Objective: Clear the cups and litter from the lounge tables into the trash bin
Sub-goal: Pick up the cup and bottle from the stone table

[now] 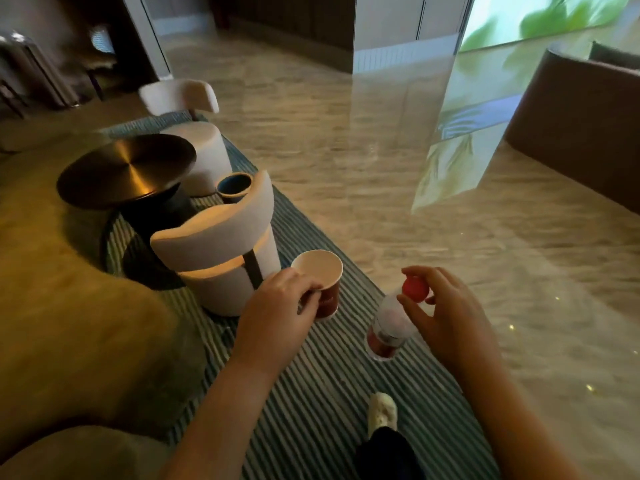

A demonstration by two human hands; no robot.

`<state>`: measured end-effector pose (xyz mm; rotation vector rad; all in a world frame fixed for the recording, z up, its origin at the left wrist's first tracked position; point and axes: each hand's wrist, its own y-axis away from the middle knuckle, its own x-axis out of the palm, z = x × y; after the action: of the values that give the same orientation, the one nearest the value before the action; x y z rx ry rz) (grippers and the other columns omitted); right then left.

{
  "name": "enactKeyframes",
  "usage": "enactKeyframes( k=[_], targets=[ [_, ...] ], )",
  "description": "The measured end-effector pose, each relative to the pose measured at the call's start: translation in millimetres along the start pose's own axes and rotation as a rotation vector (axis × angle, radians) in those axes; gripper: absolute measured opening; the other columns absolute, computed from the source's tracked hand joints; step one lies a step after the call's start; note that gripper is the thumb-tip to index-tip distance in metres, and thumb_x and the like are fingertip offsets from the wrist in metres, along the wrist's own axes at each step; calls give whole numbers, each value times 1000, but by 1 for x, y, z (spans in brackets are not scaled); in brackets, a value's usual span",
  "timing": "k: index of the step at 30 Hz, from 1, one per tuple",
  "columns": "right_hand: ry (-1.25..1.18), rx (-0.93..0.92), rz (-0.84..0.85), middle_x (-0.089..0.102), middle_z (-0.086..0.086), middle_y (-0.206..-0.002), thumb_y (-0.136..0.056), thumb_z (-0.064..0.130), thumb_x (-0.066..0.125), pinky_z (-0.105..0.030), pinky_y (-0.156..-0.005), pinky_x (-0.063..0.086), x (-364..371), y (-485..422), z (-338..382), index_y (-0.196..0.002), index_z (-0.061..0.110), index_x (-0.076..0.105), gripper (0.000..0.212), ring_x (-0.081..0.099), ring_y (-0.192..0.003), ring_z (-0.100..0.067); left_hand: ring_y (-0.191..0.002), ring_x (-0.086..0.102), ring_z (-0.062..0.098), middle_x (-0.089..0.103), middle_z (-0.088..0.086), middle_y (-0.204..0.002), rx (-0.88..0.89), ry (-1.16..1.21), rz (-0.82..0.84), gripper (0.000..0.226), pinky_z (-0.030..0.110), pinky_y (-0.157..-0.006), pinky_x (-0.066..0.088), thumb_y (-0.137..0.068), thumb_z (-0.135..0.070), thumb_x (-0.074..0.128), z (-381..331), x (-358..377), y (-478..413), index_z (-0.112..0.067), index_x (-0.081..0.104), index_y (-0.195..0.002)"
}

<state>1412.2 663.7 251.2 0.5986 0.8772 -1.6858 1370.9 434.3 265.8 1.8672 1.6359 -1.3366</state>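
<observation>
Gripping a paper cup (322,285) left-handed, bottle (388,327) right-handed.

Left hand (280,306) gripping red paper cup (323,289), right hand (446,313) pinching red-capped bottle (391,327), above striped rug (311,403)

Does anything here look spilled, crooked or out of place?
Nothing looks spilled or damaged. The left hand holds a red paper cup upright and apparently empty; the right hand dangles a clear bottle by its red cap, tilted. The round table looks tidy.
</observation>
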Motion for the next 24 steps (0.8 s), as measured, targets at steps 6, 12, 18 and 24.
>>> enactKeyframes(
  k=[6, 12, 18, 24],
  targets=[
    [-29, -77, 34, 53, 19, -108, -81, 32, 64, -22, -79, 48, 17, -174, -51, -118, 33, 52, 39, 52, -91, -1, -85, 53, 9, 59, -9, -89, -86, -83, -13, 10, 15, -69, 35, -83, -18, 66, 29, 46, -149, -22, 67, -93],
    [-66, -192, 54, 49, 20, -107, -82, 27, 67, -18, -77, 40, 45, -345, -55, -119, 28, 53, 40, 50, -91, -1, -85, 51, 7, 57, -10, -89, -152, -158, -85, 10, 23, -69, 42, -85, -23, 63, 67, 56, -275, -24, 67, -94],
    [-96, -325, 180, 58, 10, -109, -82, 22, 68, -30, -79, 50, 117, -478, -43, -117, 23, 57, 36, 56, -94, -12, -90, 50, 8, 57, -10, -94, -334, -167, -186, 10, 24, -76, 42, -85, -21, 63, 158, 64, -355, -22, 67, -95],
    [-15, -343, 316, 53, 18, -110, -84, 29, 65, -21, -79, 47, 187, -619, -32, -118, 29, 54, 36, 51, -98, -3, -89, 47, 4, 52, -13, -95, -410, -109, -213, 12, 15, -70, 37, -85, -20, 64, 262, 79, -474, -25, 66, -95]
  ],
)
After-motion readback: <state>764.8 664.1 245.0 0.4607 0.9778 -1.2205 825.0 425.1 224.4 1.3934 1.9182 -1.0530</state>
